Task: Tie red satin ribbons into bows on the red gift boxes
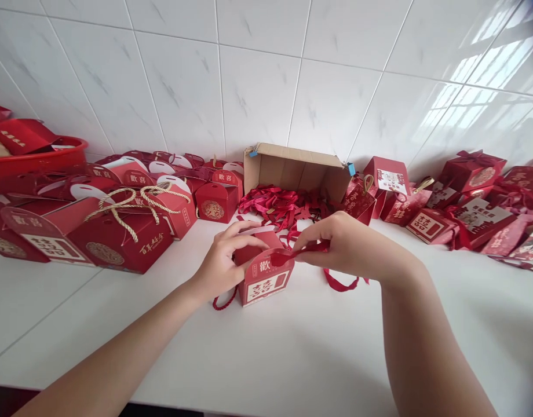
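- My left hand (221, 260) grips a small red cardboard box (266, 286) standing on the white tabletop (292, 359).
- My right hand (331, 243) pinches a glossy red ribbon (281, 258) at its top.
- Behind, an open brown cardboard carton (299, 153) spills tangled red ribbons (270, 202).
- Red boxes crowd left (119, 249) and right (475, 217).

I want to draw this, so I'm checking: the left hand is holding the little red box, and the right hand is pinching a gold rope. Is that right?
Not quite: the head view shows the right hand pinching a red ribbon. The left hand is holding the little red box, as you said.
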`<state>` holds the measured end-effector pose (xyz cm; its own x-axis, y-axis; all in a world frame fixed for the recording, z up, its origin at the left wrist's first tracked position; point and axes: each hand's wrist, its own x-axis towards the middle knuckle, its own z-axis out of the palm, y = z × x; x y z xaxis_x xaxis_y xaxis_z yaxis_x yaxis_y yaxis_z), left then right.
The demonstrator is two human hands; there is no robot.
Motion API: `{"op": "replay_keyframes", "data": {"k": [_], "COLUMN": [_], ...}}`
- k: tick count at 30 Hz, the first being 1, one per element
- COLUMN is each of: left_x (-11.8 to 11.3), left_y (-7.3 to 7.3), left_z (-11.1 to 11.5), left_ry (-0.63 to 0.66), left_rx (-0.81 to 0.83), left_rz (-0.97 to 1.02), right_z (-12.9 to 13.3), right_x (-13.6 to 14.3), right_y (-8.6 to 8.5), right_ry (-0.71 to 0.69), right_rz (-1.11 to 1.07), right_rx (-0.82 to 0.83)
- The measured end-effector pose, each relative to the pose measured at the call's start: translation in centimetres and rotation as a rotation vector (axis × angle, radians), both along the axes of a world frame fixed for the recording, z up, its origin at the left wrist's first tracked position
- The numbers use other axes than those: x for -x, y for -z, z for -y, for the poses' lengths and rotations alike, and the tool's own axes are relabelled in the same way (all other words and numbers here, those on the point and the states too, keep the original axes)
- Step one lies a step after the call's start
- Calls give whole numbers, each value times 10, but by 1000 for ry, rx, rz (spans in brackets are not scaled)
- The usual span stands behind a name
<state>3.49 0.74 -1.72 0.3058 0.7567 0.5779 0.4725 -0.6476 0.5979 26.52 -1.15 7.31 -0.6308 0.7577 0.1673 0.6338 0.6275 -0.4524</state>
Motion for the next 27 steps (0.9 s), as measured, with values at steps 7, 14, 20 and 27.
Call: {"op": "replay_keyframes", "data": {"k": [7,14,20,27], "left_x": [2,4,3,-1], "left_y": [1,4,3,0], "left_z": [1,0,1,1], "left_ry": [-21,-69,-117,-73], "left_rx": [-168,-314,-359,-358], "left_rz": [-32,-115,-139,-31], "right_z": [0,3,3,4], "right_x": [5,7,9,12], "right_y": [-2,-5,-4,-2], "right_ry": [0,1,6,-46], "right_rz": [-41,-74,-57,-57], "right_rx": [-38,-125,-118,-108]}}
